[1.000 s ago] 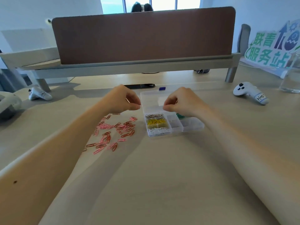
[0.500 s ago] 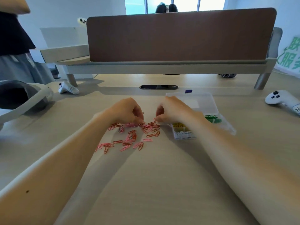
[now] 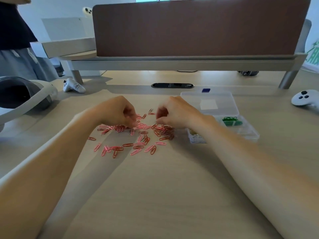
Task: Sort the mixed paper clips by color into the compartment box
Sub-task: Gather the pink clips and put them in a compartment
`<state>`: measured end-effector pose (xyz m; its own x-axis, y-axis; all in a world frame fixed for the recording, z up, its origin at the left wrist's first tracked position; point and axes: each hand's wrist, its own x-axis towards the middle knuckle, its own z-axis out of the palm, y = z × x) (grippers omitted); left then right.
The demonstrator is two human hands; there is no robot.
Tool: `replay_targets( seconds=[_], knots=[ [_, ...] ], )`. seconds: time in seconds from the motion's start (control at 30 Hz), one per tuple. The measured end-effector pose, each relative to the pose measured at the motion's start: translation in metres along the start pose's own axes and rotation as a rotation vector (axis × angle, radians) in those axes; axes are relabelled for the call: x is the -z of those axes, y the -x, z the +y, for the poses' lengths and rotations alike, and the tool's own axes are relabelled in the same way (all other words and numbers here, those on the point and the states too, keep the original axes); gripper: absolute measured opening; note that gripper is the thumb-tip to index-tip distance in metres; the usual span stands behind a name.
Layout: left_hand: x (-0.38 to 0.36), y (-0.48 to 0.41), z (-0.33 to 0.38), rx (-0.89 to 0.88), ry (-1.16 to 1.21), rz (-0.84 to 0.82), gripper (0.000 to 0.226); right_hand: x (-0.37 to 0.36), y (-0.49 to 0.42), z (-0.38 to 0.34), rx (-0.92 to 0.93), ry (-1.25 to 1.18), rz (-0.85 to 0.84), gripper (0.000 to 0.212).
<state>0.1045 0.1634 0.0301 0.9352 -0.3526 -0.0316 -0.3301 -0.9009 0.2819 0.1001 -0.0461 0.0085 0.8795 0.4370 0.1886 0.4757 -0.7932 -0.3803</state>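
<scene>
Several pink and red paper clips [image 3: 138, 145] lie scattered on the wooden desk in front of me. My left hand [image 3: 115, 112] is curled over the pile's far left side, its fingertips pinching at pink clips. My right hand [image 3: 179, 112] is curled over the pile's far right side, thumb and fingers pinching at clips there; it is motion-blurred. The clear compartment box [image 3: 248, 133] stands to the right with its lid [image 3: 208, 104] open. It holds green clips [image 3: 230, 120], and yellow and silver clips [image 3: 196, 137] partly hidden by my right forearm.
A headset [image 3: 25, 95] and a white controller [image 3: 73, 86] lie at the left, another controller [image 3: 303, 99] at the right. A brown desk divider [image 3: 189, 28] closes off the back. A person [image 3: 15, 40] stands at the far left.
Both hands have moved from over the box leftward to the pink clip pile and lowered onto it. My view has swung left, so the box now sits further right.
</scene>
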Motion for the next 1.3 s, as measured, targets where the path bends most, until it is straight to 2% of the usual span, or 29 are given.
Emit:
replay_targets(
  seconds=[0.07, 0.13, 0.3, 0.4, 0.5, 0.63, 0.73, 0.83, 1.0, 1.17, 1.3],
  knots=[
    [0.001, 0.004, -0.008, 0.078, -0.020, 0.015, 0.022, -0.003, 0.001, -0.013, 0.063, -0.048, -0.068, 0.012],
    [-0.001, 0.008, -0.011, 0.136, -0.034, -0.040, 0.026, -0.009, 0.001, -0.022, 0.081, -0.063, -0.130, 0.013],
    [-0.008, 0.010, -0.012, 0.149, 0.005, -0.048, 0.021, -0.014, 0.004, -0.025, 0.062, -0.004, -0.208, 0.014],
    [-0.006, 0.012, -0.009, 0.132, 0.035, -0.069, 0.012, -0.010, 0.006, -0.023, 0.032, 0.016, -0.217, 0.010],
    [-0.004, 0.012, -0.010, 0.140, 0.063, -0.085, 0.013, -0.008, 0.006, -0.021, 0.008, 0.026, -0.208, 0.007],
    [-0.007, 0.011, -0.009, 0.137, 0.033, -0.063, 0.010, -0.011, 0.004, -0.023, 0.065, -0.015, -0.119, 0.012],
    [-0.009, 0.011, -0.006, 0.126, -0.014, -0.067, 0.008, -0.016, 0.004, -0.027, 0.102, 0.000, -0.165, 0.011],
    [-0.010, 0.010, -0.007, 0.136, -0.042, -0.096, 0.008, -0.018, 0.004, -0.030, 0.102, 0.016, -0.210, 0.002],
    [-0.008, 0.010, -0.009, 0.131, 0.033, -0.050, 0.004, -0.017, 0.006, -0.033, 0.087, 0.041, -0.241, 0.011],
    [0.003, 0.015, -0.017, 0.104, 0.235, 0.121, 0.008, -0.008, 0.005, -0.027, 0.051, -0.092, -0.108, 0.009],
    [0.008, 0.016, -0.018, 0.005, 0.264, 0.195, 0.011, -0.004, 0.002, -0.021, 0.020, -0.275, 0.030, 0.014]
  ],
)
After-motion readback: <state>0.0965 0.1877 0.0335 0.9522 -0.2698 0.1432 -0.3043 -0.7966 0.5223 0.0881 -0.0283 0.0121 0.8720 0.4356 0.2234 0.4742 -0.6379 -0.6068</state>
